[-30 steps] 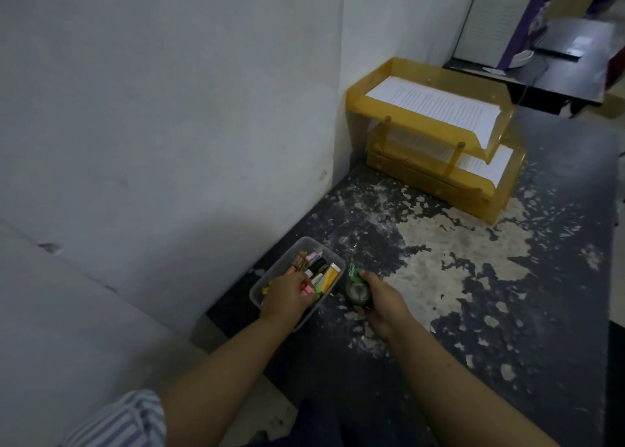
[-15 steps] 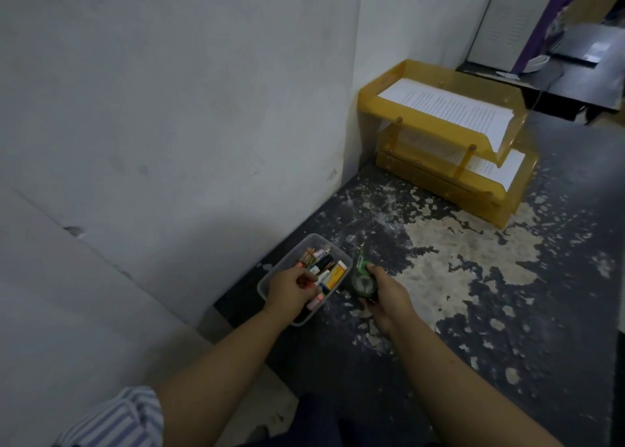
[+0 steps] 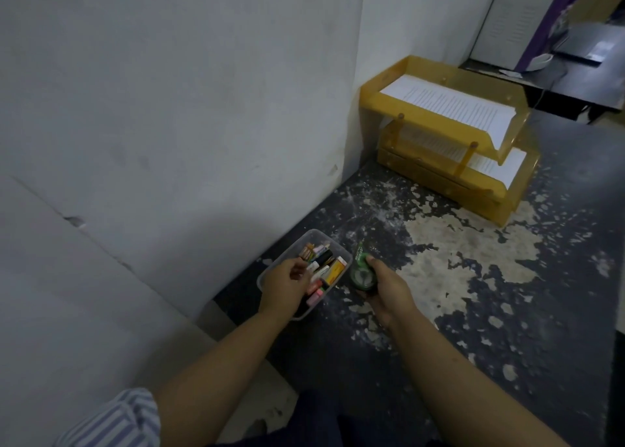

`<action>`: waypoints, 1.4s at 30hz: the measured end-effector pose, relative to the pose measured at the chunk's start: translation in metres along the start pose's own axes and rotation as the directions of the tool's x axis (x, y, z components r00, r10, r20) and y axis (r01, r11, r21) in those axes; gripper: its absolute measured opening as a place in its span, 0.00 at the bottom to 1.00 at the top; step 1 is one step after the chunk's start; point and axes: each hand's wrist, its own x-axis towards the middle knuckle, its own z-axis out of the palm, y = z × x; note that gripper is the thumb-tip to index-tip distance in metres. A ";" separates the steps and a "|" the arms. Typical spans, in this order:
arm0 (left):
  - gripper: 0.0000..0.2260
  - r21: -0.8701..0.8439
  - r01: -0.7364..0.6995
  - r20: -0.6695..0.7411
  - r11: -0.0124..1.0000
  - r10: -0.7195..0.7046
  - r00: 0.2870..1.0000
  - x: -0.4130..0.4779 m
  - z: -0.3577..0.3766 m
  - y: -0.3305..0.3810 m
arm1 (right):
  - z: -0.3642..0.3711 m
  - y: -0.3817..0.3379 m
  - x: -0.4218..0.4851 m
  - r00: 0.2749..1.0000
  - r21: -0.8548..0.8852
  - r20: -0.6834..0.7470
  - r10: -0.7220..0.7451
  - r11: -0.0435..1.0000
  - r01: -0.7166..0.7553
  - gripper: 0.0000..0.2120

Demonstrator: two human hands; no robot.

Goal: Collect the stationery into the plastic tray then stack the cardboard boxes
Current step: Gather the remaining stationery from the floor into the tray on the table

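L hand [image 3: 287,286] hangs over the tray [image 3: 316,232], which sits by the tabletop's [image 3: 507,294] left edge, close to the wall. Its fingers curl loosely above the stationery [image 3: 329,270] inside; can't tell if they pinch anything or just touch. Just right of the tray is the tape [image 3: 362,275] — green, round-bodied. The R hand [image 3: 389,292] holds it, thumb on top, fingers wrapped under, nose pointing away. At the far left corner stands a yellow rack [image 3: 422,176] w/ paper, not part of the job. No cardboard boxes in view.

Step in hand, I'd judge: get the tape into the tray. To do it well, clear the L hand off the opening first, or shift it to the near rim to steady the tray, since light plastic prob. slides. The tray looks nearly full, so lay the tape flat along the right side rather than on top of the pile, where it could roll out. Bring it low over the right rim and loosen the grip only once it rests on sth. Collecting seems nearly done — boxes come after.
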 end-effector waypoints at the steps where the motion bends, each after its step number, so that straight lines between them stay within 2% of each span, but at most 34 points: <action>1: 0.10 0.017 -0.025 -0.044 1.000 0.026 0.999 -0.002 -0.005 -0.002 | 0.003 -0.001 -0.001 1.000 -0.018 0.020 -0.008 1.000 0.008 0.07; 3: 0.11 0.094 -0.073 -0.122 0.993 0.084 0.989 -0.004 -0.016 -0.008 | 0.011 -0.002 -0.005 0.998 -0.084 0.053 -0.026 0.996 0.031 0.08; 5: 0.15 0.186 -0.072 -0.140 0.980 0.099 0.985 -0.005 -0.026 -0.016 | 0.023 -0.002 -0.007 0.996 -0.211 0.063 -0.063 0.975 0.075 0.10; 7: 0.19 0.225 -0.039 -0.094 0.973 0.062 0.994 -0.005 -0.031 -0.022 | 0.035 -0.002 -0.009 0.990 -0.334 0.092 -0.102 0.934 0.128 0.10; 10: 0.20 0.211 0.016 -0.004 0.977 -0.015 1.000 -0.004 -0.038 -0.028 | 0.056 -0.002 -0.010 0.977 -0.485 0.150 -0.154 0.849 0.208 0.10; 14: 0.21 0.275 -0.041 0.043 0.961 0.030 0.999 -0.007 -0.036 -0.028 | 0.082 -0.002 -0.008 0.964 -0.621 0.168 -0.208 0.737 0.267 0.10; 17: 0.21 0.339 -0.109 0.083 0.934 0.086 0.993 -0.008 -0.031 -0.025 | 0.096 -0.002 -0.005 0.964 -0.766 0.143 -0.224 0.593 0.251 0.16; 21: 0.22 0.411 -0.156 0.137 0.898 0.108 0.985 -0.004 -0.029 -0.024 | 0.106 -0.004 -0.004 0.970 -0.933 0.160 -0.180 0.294 0.209 0.17; 24: 0.22 0.485 -0.198 0.175 0.852 0.127 0.976 0.003 -0.031 -0.028 | 0.103 -0.003 -0.005 0.936 -0.953 0.235 -0.261 0.130 0.276 0.16; 27: 0.21 0.518 -0.233 0.218 0.823 0.137 0.966 0.005 -0.034 -0.031 | 0.090 -0.002 -0.001 0.867 -0.921 0.386 -0.314 -0.085 0.379 0.19; 29: 0.20 0.533 -0.255 0.237 0.807 0.148 0.960 0.007 -0.035 -0.030 | 0.079 -0.004 0.004 0.809 -0.859 0.507 -0.299 -0.093 0.504 0.21; 32: 0.19 0.581 -0.295 0.263 0.758 0.168 0.950 0.011 -0.037 -0.029 | 0.064 -0.007 0.008 0.659 -0.683 0.728 -0.190 -0.108 0.723 0.26; 34: 0.20 0.612 -0.317 0.287 0.724 0.170 0.943 0.013 -0.038 -0.030 | 0.055 -0.006 0.011 0.569 -0.580 0.815 -0.112 -0.147 0.801 0.30; 35: 0.20 0.618 -0.320 0.289 0.718 0.171 0.942 0.013 -0.038 -0.030 | 0.053 -0.004 0.012 0.548 -0.554 0.832 -0.086 -0.172 0.814 0.30; 38: 0.18 0.608 -0.305 0.271 0.733 0.169 0.948 0.011 -0.038 -0.032 | 0.053 0.001 0.013 0.565 -0.561 0.823 -0.055 -0.226 0.796 0.25; 42: 0.18 0.565 -0.246 0.246 0.787 0.124 0.961 0.009 -0.039 -0.034 | 0.057 0.014 0.010 0.621 -0.636 0.772 -0.134 -0.183 0.750 0.24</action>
